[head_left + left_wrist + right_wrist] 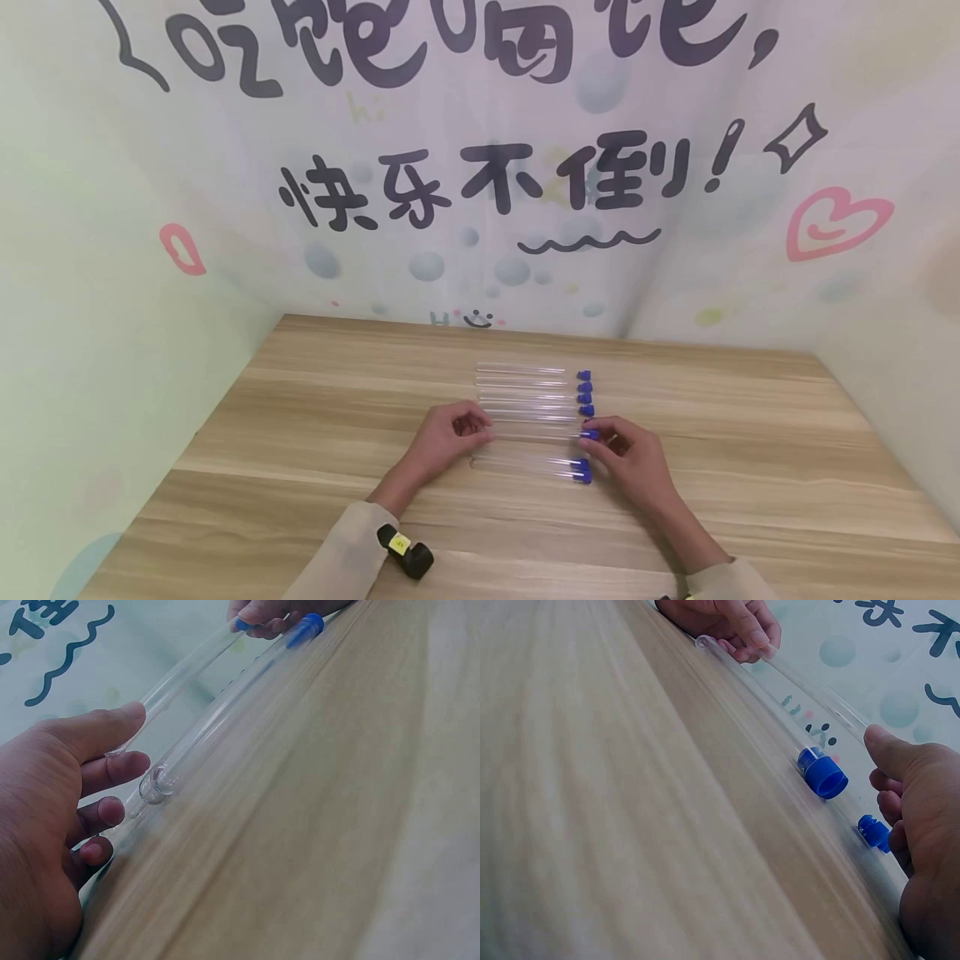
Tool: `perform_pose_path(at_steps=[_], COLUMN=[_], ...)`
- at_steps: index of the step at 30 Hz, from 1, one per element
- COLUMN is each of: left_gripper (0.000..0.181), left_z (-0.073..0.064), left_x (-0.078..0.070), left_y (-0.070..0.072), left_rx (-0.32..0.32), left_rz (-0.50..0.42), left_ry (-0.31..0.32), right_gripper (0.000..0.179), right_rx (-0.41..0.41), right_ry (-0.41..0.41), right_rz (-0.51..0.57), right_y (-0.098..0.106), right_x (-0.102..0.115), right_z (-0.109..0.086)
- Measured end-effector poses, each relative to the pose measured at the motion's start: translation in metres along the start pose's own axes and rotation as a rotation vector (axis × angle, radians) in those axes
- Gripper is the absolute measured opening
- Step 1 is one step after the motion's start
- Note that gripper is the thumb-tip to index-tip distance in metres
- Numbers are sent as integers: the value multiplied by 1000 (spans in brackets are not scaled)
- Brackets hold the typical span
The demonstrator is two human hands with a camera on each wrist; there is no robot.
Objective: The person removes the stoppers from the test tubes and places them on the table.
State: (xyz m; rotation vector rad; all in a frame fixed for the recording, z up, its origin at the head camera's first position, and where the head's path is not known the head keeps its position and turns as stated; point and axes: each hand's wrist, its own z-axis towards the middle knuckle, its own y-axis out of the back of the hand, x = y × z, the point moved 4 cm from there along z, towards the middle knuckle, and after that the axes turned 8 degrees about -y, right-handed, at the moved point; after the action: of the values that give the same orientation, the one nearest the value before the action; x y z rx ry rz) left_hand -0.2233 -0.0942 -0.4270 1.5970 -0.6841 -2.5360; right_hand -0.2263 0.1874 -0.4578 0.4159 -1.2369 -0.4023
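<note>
A clear test tube (536,436) lies crosswise between the two hands, raised off the table in both wrist views. My left hand (453,429) pinches its left end between thumb and forefinger. At its right end, my right hand (628,454) pinches the tube around a blue cap (591,435). Fingers partly hide this cap in the left wrist view. Nearer to me, two blue-capped tubes (217,720) rest side by side on the table. Beyond the hands lies a stack of uncapped tubes (521,383), with several loose blue caps (584,387) in a column at their right.
The wood-grain table (712,417) ends at the back against a white printed cloth (480,275) with dark lettering. Pale walls (112,333) close in at the sides. A black strap device (408,554) sits on the left sleeve.
</note>
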Motion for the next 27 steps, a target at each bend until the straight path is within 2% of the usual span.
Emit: perform_pose_path(at_steps=[1, 8, 11, 15, 22, 27], left_gripper=[13, 13, 12, 11, 9, 9], left_z=[0, 2, 2, 1, 0, -1], left_x=[-1, 42, 42, 38, 2, -4], left_y=[0, -8, -8, -8, -1, 1], left_rx=[1, 10, 18, 26, 56, 55], left_rz=[1, 1, 8, 18, 11, 17], left_ry=[-3, -11, -13, -6, -25, -28], right_gripper=[20, 21, 21, 21, 21, 22], right_rx=[-9, -67, -85, -107, -133, -152], right_ry=[0, 4, 8, 13, 4, 18], right_rz=[-8, -24, -29, -49, -67, -86], right_y=[0, 0, 0, 0, 1, 1], right_x=[0, -2, -3, -3, -1, 1], right_z=[0, 1, 1, 1, 2, 1])
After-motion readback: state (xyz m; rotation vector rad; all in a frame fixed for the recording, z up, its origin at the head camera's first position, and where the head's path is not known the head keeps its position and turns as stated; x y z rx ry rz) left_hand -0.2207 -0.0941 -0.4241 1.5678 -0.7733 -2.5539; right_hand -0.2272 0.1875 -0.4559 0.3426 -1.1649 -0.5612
